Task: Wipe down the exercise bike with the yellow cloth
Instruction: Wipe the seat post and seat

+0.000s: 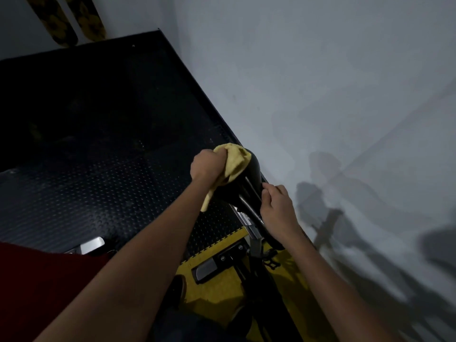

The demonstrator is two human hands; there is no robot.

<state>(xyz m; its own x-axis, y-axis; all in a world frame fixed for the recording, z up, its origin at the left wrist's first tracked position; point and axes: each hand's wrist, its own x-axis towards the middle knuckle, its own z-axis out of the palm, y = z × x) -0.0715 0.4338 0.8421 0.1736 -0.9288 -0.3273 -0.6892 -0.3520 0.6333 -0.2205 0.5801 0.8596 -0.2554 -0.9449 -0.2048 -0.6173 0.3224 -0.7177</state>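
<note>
The exercise bike's black saddle [254, 169] is tipped so its underside rails [249, 201] show, at the centre of the head view. My left hand [207, 164] grips a bunched yellow cloth [234, 161] and presses it against the saddle's far end; one tail of the cloth hangs down below my wrist. My right hand [276, 206] holds the saddle's near right edge, fingers curled round it. The seat post and frame [255, 245] run down beneath, partly hidden by my forearms.
A grey wall [333, 95] stands close on the right. Black studded floor mats [98, 181] spread left, with a yellow mat border [222, 245] under the bike. A pedal [206, 267] and a metal foot plate [92, 244] lie low. A red garment [37, 280] fills the lower left.
</note>
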